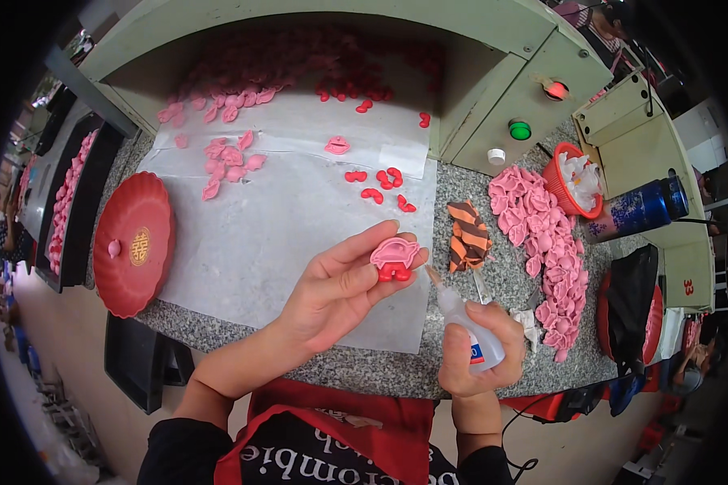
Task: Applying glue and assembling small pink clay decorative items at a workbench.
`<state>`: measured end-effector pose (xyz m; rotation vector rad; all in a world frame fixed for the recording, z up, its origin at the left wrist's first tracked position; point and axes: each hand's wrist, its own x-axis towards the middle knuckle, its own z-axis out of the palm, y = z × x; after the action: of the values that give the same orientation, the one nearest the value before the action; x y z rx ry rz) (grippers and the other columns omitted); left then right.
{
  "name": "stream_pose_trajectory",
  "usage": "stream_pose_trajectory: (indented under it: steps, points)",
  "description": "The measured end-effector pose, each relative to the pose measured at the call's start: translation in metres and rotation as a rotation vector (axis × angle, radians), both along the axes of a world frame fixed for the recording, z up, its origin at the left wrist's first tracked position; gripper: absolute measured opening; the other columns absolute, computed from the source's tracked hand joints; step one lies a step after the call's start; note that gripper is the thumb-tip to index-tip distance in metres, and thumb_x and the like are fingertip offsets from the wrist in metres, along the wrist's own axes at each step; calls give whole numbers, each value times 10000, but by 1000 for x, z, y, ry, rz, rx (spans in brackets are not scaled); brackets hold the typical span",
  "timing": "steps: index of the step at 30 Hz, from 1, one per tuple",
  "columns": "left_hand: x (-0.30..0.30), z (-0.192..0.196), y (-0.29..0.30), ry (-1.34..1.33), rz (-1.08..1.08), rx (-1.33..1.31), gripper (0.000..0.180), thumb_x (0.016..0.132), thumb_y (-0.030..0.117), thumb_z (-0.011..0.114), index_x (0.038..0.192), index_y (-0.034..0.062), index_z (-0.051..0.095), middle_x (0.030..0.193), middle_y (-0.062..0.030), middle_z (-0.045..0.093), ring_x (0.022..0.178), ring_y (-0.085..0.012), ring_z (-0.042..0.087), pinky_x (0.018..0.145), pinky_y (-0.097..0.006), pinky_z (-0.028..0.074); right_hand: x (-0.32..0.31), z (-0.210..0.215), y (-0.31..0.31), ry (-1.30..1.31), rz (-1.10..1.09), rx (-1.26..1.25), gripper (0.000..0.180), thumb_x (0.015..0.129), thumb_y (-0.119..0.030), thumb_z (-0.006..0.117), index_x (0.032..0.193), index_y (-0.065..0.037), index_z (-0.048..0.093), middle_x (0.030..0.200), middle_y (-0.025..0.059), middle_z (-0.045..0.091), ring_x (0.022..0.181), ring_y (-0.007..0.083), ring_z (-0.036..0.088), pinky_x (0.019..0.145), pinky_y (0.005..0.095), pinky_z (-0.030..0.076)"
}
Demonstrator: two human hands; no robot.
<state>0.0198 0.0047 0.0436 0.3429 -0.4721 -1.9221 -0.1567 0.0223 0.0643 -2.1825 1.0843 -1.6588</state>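
My left hand (pixel 323 279) holds up a small pink molded figure piece (pixel 395 252) with a red, two-legged part (pixel 394 272) against its lower edge. Its fingers and thumb close around the sides. Just to the right, my right hand (pixel 485 347) grips a clear squeeze glue bottle (pixel 469 323). The bottle's narrow nozzle (pixel 435 276) points up and left, close to the piece but apart from it. Beyond my hands, several loose red parts (pixel 372 196) and a single pink piece (pixel 337 145) lie on white paper (pixel 283 242).
Pink pieces heap under the green-grey hood (pixel 315 16) and along the right (pixel 534 242). A red scalloped plate (pixel 129 283) stands left. Beside the striped cloth-like item (pixel 467 234) are an orange basket (pixel 570 149) and a blue bottle (pixel 647 206). Black trays (pixel 146 364) sit below the bench edge.
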Motion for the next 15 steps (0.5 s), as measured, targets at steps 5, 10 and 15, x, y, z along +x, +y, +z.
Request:
stream_pose_trajectory:
  steps: [5, 10, 15]
  points:
    - [-1, 0, 0, -14, 8, -10, 441, 817, 46, 496, 1243, 66, 386, 1251, -147, 399, 1183, -322, 355, 979, -403, 327, 0, 1, 0, 13, -6, 7, 347, 623, -15, 673, 926, 18, 507, 709, 101, 593, 420, 142, 468, 371, 233, 358]
    - [-2, 0, 0, -33, 14, -8, 439, 816, 46, 499, 1241, 70, 391, 1251, -148, 398, 1183, -321, 357, 980, -398, 327, 0, 1, 0, 7, 7, 21, 341, 630, -16, 671, 926, 13, 506, 712, 101, 595, 423, 142, 474, 375, 233, 366]
    - [-2, -1, 0, -68, 22, -26, 435, 815, 49, 503, 1236, 68, 396, 1251, -147, 399, 1182, -318, 359, 982, -394, 323, 1, 2, -1, 22, -17, 11, 341, 631, -19, 672, 928, 6, 506, 716, 99, 597, 426, 143, 479, 379, 234, 371]
